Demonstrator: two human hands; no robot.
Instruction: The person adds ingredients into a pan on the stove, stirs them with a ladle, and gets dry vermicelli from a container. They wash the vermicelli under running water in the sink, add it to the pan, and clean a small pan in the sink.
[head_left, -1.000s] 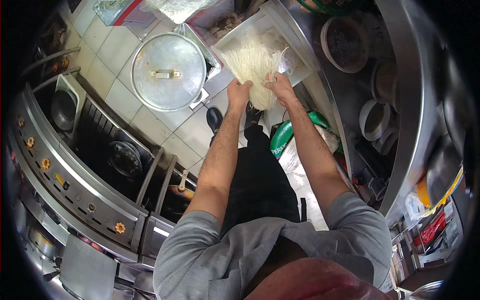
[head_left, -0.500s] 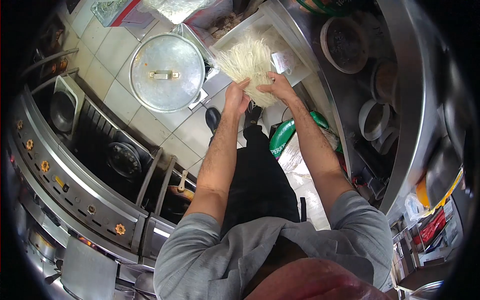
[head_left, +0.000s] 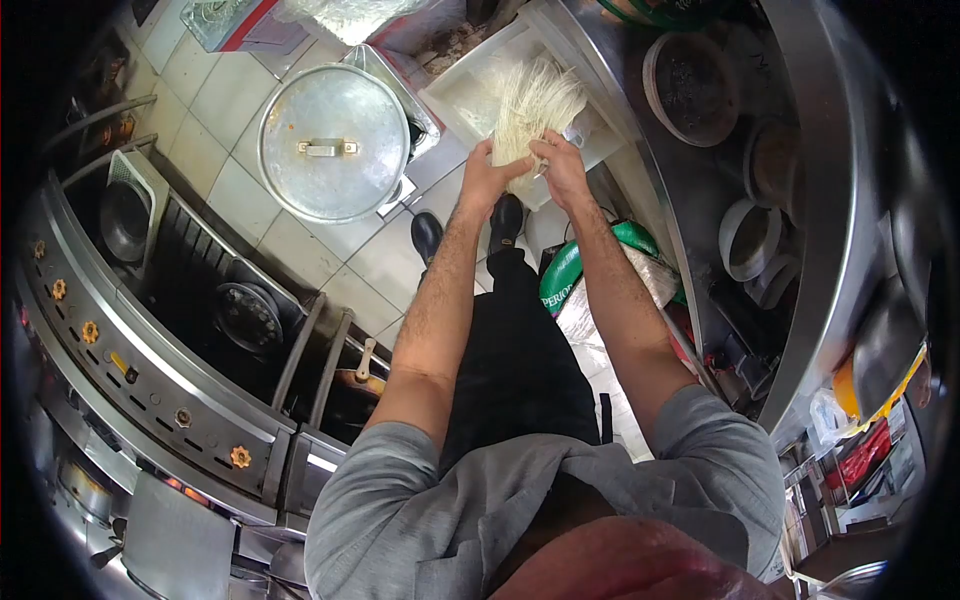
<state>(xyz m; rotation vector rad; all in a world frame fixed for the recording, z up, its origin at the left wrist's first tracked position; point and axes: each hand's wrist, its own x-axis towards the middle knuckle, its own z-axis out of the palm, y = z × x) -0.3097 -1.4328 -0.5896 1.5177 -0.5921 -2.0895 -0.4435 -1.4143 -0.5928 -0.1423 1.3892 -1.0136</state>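
A bundle of thin pale dry noodles (head_left: 535, 100) fans out at the top centre, over a white plastic bin (head_left: 460, 97). My left hand (head_left: 491, 178) grips its lower left side, thumb across the strands. On the lower right side, my right hand (head_left: 562, 170) is closed round the noodles' edge. The strands spread upward and to the right beyond both hands. More pale material lies inside the bin, partly hidden behind the bundle.
A lidded metal pot (head_left: 334, 143) stands left of the bin. The stove (head_left: 160, 350) runs along the left, with pans on it. A steel counter (head_left: 835, 190) curves along the right. Near my right forearm lies a green and white bag (head_left: 565, 278).
The noodle bundle first tilted to the left, then swung to the right. Both hands have shifted their hold on it, and my left hand has moved slightly right.
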